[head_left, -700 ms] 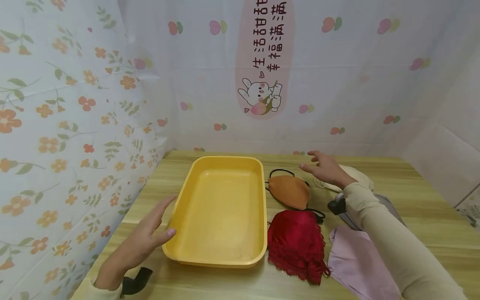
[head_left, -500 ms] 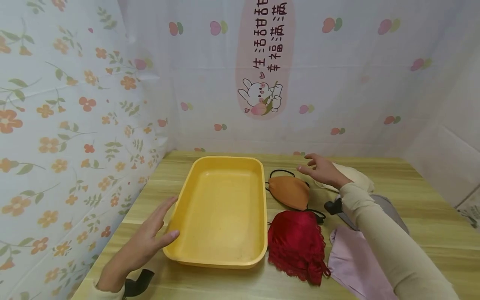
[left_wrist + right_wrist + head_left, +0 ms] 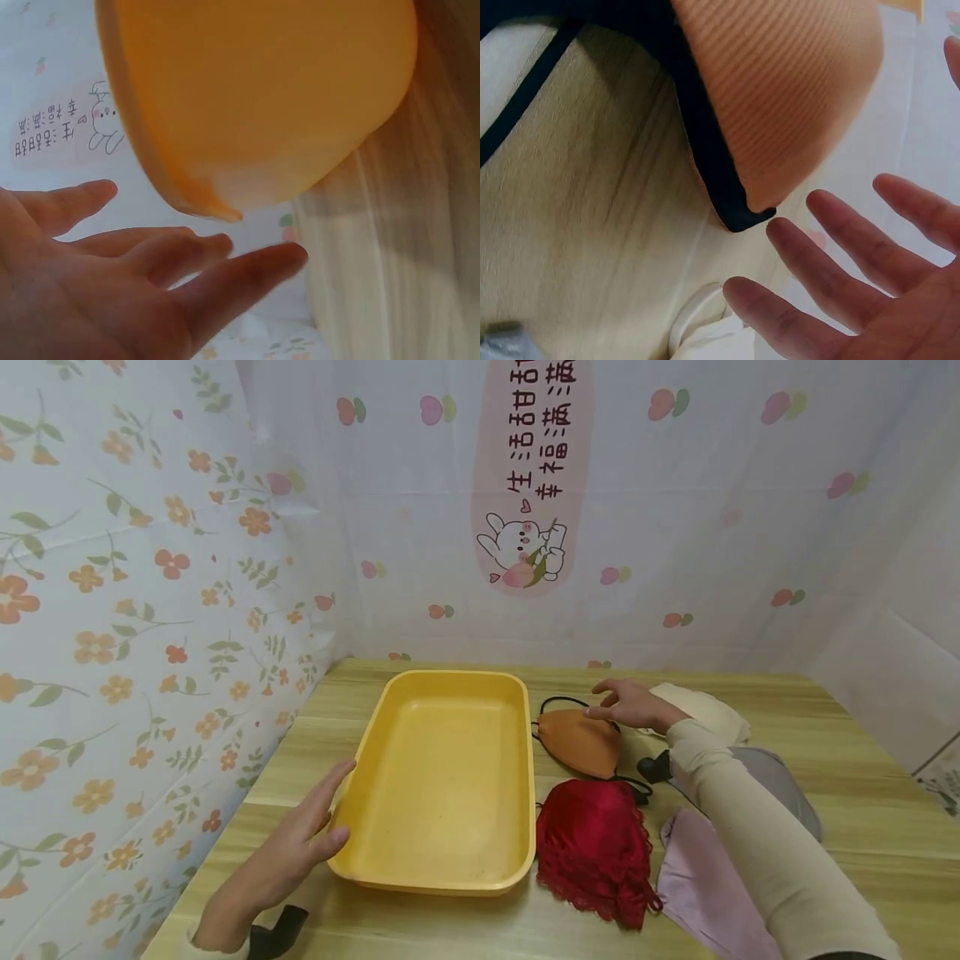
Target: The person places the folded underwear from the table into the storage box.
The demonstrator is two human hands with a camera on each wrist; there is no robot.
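My right hand (image 3: 632, 704) hovers at the far right side of an orange bra (image 3: 576, 742) with black straps, its fingers loosely spread. In the right wrist view the ribbed cup and black edging show beside my fingertips (image 3: 780, 229), and nothing is in the hand. At the left side of a yellow tray (image 3: 357, 887), my left hand (image 3: 288, 843) is held with fingers and thumb apart, close to the rim. The left wrist view shows those fingers extended just below the tray's corner. A red satin bra (image 3: 596, 843) with lace trim lies nearer me, below the orange one.
Right of the bras lie a cream garment (image 3: 701, 714), a grey garment (image 3: 776, 785) and a pink one (image 3: 708, 877), partly covered by my right sleeve. The wooden table (image 3: 862, 777) ends at a patterned curtain (image 3: 420, 543) behind and at the left.
My right hand has come lower and slightly left, toward the orange bra. The left hand has barely moved beside the tray.
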